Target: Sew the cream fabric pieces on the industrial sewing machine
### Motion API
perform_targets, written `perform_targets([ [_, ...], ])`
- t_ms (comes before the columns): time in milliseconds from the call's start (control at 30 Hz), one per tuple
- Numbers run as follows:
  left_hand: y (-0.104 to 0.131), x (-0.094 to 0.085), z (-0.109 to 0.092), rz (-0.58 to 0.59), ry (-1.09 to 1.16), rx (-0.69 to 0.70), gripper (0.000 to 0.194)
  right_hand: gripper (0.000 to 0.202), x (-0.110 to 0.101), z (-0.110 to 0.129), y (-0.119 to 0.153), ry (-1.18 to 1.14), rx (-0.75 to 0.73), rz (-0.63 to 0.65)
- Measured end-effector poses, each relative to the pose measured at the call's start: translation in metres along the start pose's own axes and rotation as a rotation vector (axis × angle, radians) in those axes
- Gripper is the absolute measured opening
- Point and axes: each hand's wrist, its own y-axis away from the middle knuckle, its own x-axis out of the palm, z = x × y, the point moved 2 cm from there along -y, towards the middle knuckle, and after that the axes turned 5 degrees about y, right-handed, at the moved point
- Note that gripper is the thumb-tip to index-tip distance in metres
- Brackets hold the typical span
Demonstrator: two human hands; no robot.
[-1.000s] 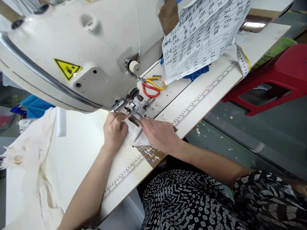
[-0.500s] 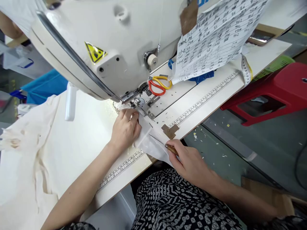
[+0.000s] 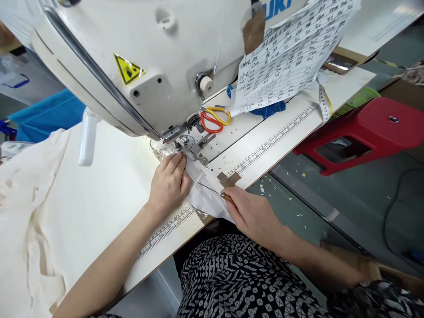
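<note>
A piece of thin white fabric [image 3: 208,201] lies at the sewing machine's [image 3: 185,53] presser foot and reaches over the table's front edge. My left hand [image 3: 169,182] rests on its left side, fingers curled and pressed together just in front of the foot, gripping the cloth. In my right hand [image 3: 253,214] is an awl [image 3: 226,197], held by its wooden handle. The awl's thin metal spike lies along the fabric, its tip pointing left toward my left hand. The fabric under my left fingers is hidden.
Scissors [image 3: 212,127] with red and yellow handles lie on the machine bed, beside a handwritten sheet [image 3: 285,70]. Cream cloth [image 3: 20,203] covers the table's left. A tape measure [image 3: 324,104] hangs over the right edge, near a red stool [image 3: 380,119] and a green basket [image 3: 362,97].
The whole view has shifted slightly, so things appear further left. Both hands keep nearly the same place on the fabric; the awl remains in my right hand.
</note>
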Motion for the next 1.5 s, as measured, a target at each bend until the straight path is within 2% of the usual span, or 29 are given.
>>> perform_targets([
  [300,0.003,0.0,-0.008,0.087,-0.037,-0.052,0.048,0.024,-0.002,0.0,-0.017,0.084,0.003,0.097],
  [800,0.011,-0.003,-0.024,0.086,-0.106,0.029,0.051,0.023,-0.002,0.008,-0.036,0.118,0.037,0.188],
  [1300,0.006,-0.006,-0.017,0.028,-0.185,0.035,0.045,0.025,0.005,0.018,-0.058,0.12,0.029,0.233],
  [1500,0.0,-0.008,-0.012,0.06,-0.297,-0.075,0.042,0.026,0.005,0.023,-0.071,0.133,0.1,0.284],
])
